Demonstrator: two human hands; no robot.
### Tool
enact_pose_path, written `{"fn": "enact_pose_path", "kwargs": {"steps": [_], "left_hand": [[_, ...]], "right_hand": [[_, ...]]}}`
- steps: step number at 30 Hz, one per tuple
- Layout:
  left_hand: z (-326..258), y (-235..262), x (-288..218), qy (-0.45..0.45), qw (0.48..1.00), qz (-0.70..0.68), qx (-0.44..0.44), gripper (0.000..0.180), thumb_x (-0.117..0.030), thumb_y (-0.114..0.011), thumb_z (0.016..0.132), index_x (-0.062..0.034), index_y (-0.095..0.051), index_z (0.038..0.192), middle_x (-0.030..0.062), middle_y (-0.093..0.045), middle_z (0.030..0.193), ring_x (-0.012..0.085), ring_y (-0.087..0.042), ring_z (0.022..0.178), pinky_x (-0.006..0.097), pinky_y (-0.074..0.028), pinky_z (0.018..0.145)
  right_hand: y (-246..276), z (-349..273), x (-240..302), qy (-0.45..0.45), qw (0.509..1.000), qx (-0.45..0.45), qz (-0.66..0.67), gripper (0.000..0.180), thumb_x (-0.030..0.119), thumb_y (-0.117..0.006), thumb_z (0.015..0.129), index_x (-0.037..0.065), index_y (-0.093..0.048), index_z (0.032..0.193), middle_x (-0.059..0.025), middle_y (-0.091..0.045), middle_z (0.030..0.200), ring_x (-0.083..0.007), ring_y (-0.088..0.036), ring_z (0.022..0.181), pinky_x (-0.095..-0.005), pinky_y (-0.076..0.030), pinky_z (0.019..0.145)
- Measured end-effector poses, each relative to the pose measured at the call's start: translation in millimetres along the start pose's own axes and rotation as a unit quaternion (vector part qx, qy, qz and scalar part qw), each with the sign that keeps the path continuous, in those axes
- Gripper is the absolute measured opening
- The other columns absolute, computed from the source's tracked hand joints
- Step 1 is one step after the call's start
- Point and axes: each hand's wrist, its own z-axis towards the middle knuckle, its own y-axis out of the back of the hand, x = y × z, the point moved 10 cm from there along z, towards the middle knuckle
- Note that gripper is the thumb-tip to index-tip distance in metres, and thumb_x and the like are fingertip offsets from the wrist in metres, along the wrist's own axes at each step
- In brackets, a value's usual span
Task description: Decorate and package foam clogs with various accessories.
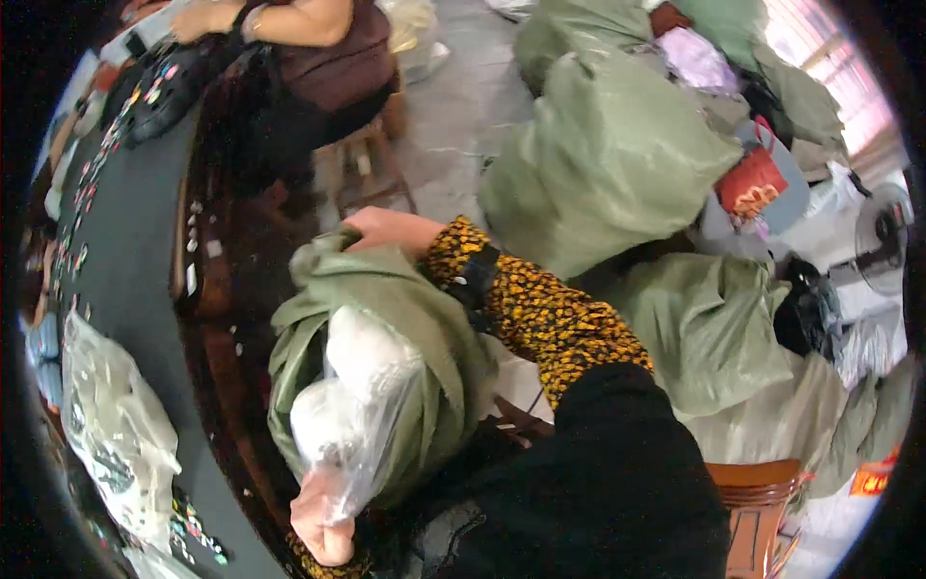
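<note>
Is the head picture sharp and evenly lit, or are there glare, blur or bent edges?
Head view: strong fisheye bending with a black rim; the window at upper right is washed out; the clear bag shows soft glare; the left hand and the table's small items look slightly blurred.

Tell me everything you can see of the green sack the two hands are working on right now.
The green sack looks like a soft, olive woven fabric, crumpled and folded, its mouth open toward the person's left. It sits in front of the person's lap, beside the dark table. The right hand grips its upper edge. The left hand holds a clear plastic bag of pale contents that lies partly inside the opening. Similar green sacks are piled behind it.
</note>
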Motion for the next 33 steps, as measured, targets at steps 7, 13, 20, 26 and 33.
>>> {"fn": "enact_pose_path", "kwargs": {"steps": [7, 13, 20, 26, 33], "left_hand": [[-26.6, 33.3, 37.7, 0.097, 0.933, -0.181, -0.295, 0.021, -0.011, -0.05, 0.078, 0.005, -0.062, 0.086, 0.0097, -0.062, 0.091, 0.0206, -0.057, 0.086, 0.031, -0.042, 0.08], [-36.4, 53.4, 45.8, 0.076, 0.902, -0.247, -0.346, 0.02, -0.007, -0.052, 0.086, 0.0039, -0.061, 0.1, 0.0083, -0.062, 0.099, 0.0175, -0.057, 0.093, 0.033, -0.043, 0.088], [20.0, 35.1, 43.5, 0.031, 0.9, -0.311, -0.304, 0.021, -0.009, -0.056, 0.087, 0.0024, -0.062, 0.104, 0.0103, -0.063, 0.106, 0.0215, -0.058, 0.1, 0.039, -0.043, 0.093], [59.9, 33.3, -10.0, -0.062, 0.893, -0.382, -0.228, 0.032, -0.013, -0.057, 0.091, 0.0009, -0.053, 0.12, 0.0131, -0.06, 0.119, 0.0259, -0.056, 0.11, 0.041, -0.043, 0.098], [61.2, 77.0, -65.2, -0.103, 0.863, -0.405, -0.284, 0.038, -0.023, -0.046, 0.098, 0.0032, -0.049, 0.125, 0.0135, -0.058, 0.12, 0.0219, -0.056, 0.109, 0.032, -0.048, 0.092]], "right_hand": [[-26.4, -69.3, -164.8, -0.109, 0.982, -0.073, -0.134, 0.03, 0.022, -0.064, 0.08, 0.002, -0.065, 0.102, -0.0217, -0.066, 0.09, -0.0397, -0.062, 0.085, -0.0416, -0.048, 0.076], [-86.6, -183.9, -241.4, -0.27, 0.961, -0.06, -0.017, 0.024, 0.02, -0.059, 0.086, 0.004, -0.065, 0.103, -0.0197, -0.067, 0.097, -0.0344, -0.064, 0.089, -0.0398, -0.049, 0.078], [-75.7, -229.3, -244.8, -0.325, 0.935, -0.077, -0.124, 0.034, 0.026, -0.053, 0.089, 0.005, -0.058, 0.116, -0.0208, -0.062, 0.109, -0.0374, -0.057, 0.101, -0.0443, -0.046, 0.084], [-13.6, -268.2, -250.3, -0.346, 0.9, -0.133, -0.23, 0.036, 0.031, -0.059, 0.084, 0.006, -0.055, 0.11, -0.0237, -0.062, 0.105, -0.0398, -0.057, 0.102, -0.0464, -0.045, 0.084], [1.2, -320.6, -287.0, -0.505, 0.809, -0.049, -0.296, 0.034, 0.027, -0.055, 0.086, 0.001, -0.053, 0.108, -0.0217, -0.063, 0.096, -0.0395, -0.059, 0.092, -0.0456, -0.048, 0.077]]}}
